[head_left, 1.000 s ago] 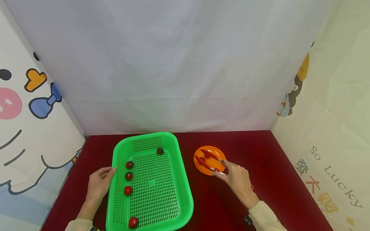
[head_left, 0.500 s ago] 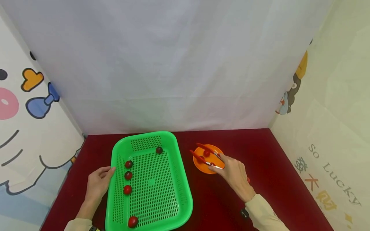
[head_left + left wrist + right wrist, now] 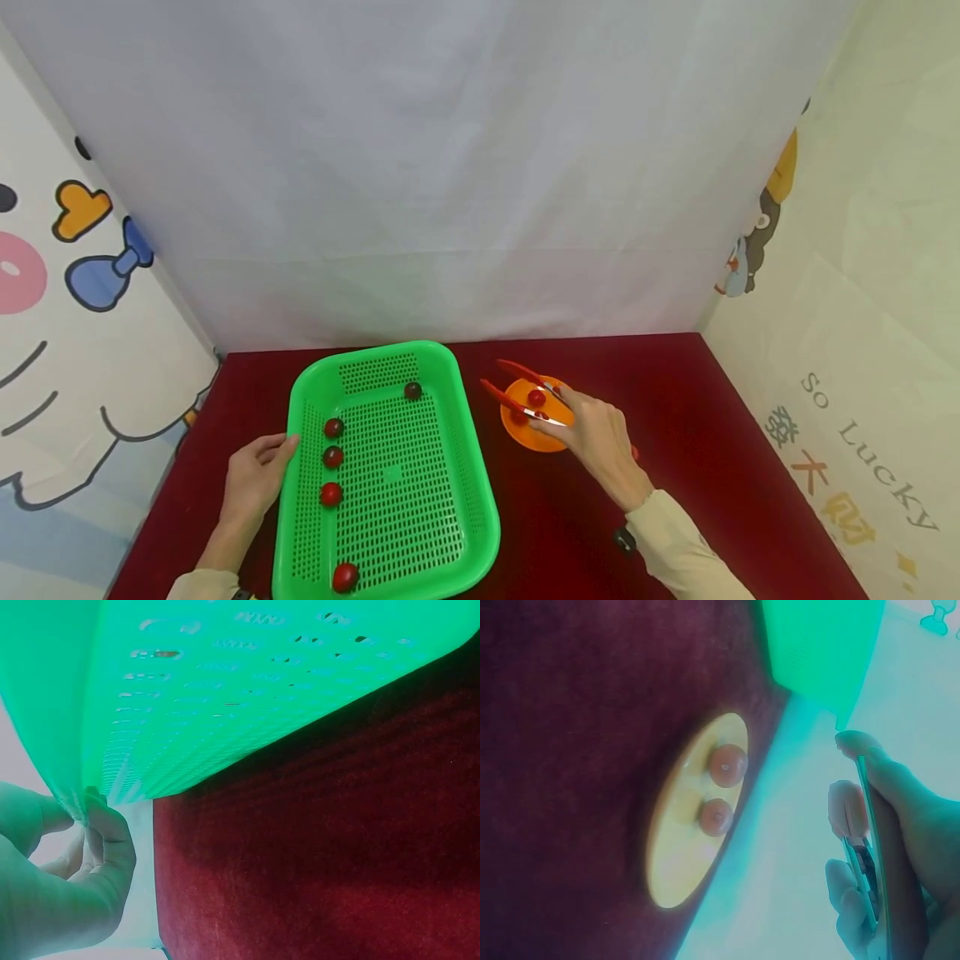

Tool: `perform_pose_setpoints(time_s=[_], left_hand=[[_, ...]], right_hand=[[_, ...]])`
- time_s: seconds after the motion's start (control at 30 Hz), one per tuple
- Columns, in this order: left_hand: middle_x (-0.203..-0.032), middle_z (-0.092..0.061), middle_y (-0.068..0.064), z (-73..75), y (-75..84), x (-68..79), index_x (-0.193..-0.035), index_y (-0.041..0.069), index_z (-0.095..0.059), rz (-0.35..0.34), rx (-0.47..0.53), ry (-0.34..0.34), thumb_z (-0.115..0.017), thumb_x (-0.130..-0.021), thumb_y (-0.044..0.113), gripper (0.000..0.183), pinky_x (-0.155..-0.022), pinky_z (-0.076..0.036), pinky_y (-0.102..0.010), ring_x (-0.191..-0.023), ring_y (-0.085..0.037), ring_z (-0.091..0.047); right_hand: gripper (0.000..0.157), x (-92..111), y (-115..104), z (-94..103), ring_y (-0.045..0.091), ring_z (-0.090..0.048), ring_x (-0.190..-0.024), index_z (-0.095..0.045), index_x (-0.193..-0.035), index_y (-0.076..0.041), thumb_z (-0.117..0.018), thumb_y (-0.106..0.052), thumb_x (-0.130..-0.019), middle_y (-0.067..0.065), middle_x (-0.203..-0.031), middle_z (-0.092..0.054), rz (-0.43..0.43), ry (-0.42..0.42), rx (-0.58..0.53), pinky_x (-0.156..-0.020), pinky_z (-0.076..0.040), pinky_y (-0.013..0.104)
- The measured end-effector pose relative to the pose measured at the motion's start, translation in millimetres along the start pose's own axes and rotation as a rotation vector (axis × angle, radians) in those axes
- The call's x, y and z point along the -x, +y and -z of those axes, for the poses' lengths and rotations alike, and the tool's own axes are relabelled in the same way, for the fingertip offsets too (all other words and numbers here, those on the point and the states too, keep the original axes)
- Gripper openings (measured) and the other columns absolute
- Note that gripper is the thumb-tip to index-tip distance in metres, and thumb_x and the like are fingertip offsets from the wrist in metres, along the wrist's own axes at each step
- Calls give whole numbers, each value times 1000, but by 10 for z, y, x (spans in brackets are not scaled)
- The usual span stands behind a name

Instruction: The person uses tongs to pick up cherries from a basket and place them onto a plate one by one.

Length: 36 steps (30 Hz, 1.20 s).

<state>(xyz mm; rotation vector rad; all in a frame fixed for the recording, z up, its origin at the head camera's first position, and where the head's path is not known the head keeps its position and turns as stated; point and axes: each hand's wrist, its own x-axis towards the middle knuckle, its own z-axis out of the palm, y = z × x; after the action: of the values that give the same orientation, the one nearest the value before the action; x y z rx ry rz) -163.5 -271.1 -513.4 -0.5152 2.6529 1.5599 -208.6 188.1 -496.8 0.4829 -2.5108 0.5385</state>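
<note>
My left hand (image 3: 253,475) pinches the left rim of a green perforated basket (image 3: 491,500) between thumb and fingers. The left wrist view shows this hand (image 3: 75,862) holding the rim from outside. Several cherry tomatoes lie in the basket, such as a bright red cherry tomato (image 3: 331,494) along its left side. My right hand (image 3: 596,433) grips red-and-metal tongs (image 3: 510,402), whose arms stand apart with nothing between their tips. They hang above an orange plate (image 3: 543,446). On that plate sit two cherry tomatoes, one cherry tomato (image 3: 727,765) close beside another cherry tomato (image 3: 716,817).
Dark red cloth (image 3: 570,533) covers the table. A white curtain (image 3: 480,167) rises behind it. Printed cloth walls close off both sides, the left wall (image 3: 112,358) with cartoon shapes and the right wall (image 3: 847,400) with lettering.
My right hand has moved left and slightly away, carrying the tongs from over the plate toward the basket. Both tomatoes on the plate have come into clearer view. My left hand stays at the rim.
</note>
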Motion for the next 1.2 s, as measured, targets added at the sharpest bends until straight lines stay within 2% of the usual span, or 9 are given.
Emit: perform_pose_setpoints(time_s=[0.2,0.3,0.4,0.53,0.63,0.77,0.97,1.1,1.2], left_hand=[[-133,-59,-34,-1,-3,8,-142,-9,-52,-9,-27,-1,-53,-107,40,60,-68,-50,-20,-102,-30,-66],[-132,-59,-34,1,-4,13,-142,-9,-52,-10,-27,-1,-53,-108,40,60,-68,-50,-20,-101,-29,-66],[-132,-59,-34,3,-3,19,-142,-10,-52,-9,-25,-1,-54,-107,39,60,-68,-51,-20,-98,-26,-66],[-132,-59,-35,2,1,22,-142,-10,-52,-7,-28,1,-54,-107,40,61,-68,-50,-20,-101,-29,-65],[-132,-59,-34,-3,2,19,-141,-10,-53,-8,-30,4,-54,-107,40,60,-68,-50,-20,-98,-27,-66],[-130,-60,-34,-15,-5,6,-141,-10,-53,-10,-22,4,-54,-107,39,59,-67,-51,-21,-90,-16,-65],[-131,-60,-34,-8,-2,6,-141,-9,-53,-13,-28,9,-54,-107,40,60,-67,-51,-21,-96,-26,-66],[-130,-60,-34,-2,-4,7,-141,-9,-53,-13,-37,9,-54,-107,41,61,-67,-51,-21,-92,-21,-66],[-129,-61,-33,1,-9,8,-141,-10,-53,-14,-43,10,-54,-107,41,61,-68,-51,-21,-94,-22,-65]], right_hand=[[63,-87,-50,27,6,-20,-48,-76,-111,0,-98,-38,-67,0,-61,-58,-6,-14,-20,-42,-23,22],[61,-125,-77,34,6,-20,-48,-76,-110,-1,-98,-38,-67,0,-60,-57,7,-12,-23,-42,-24,22],[59,-158,-106,33,7,-22,-48,-76,-108,-2,-98,-39,-66,2,-64,-63,27,1,-19,-42,-26,22],[58,-207,-159,23,7,-27,-48,-76,-106,-4,-98,-39,-66,5,-74,-71,49,2,-14,-42,-28,21],[53,-250,-202,14,7,-28,-48,-74,-101,-6,-97,-39,-67,2,-71,-68,64,-10,-9,-43,-28,20],[49,-307,-249,4,6,-25,-48,-68,-94,-9,-97,-40,-68,-2,-65,-59,73,-32,7,-43,-25,20],[54,-393,-320,-16,4,-19,-49,-69,-98,-8,-97,-43,-68,-5,-61,-50,90,-60,22,-45,-18,21],[56,-437,-354,-36,4,-18,-48,-69,-99,-6,-98,-42,-66,-4,-59,-47,117,-62,12,-44,-17,20],[56,-474,-386,-55,4,-19,-47,-69,-99,-6,-97,-43,-67,-5,-59,-47,139,-70,11,-44,-18,20]])
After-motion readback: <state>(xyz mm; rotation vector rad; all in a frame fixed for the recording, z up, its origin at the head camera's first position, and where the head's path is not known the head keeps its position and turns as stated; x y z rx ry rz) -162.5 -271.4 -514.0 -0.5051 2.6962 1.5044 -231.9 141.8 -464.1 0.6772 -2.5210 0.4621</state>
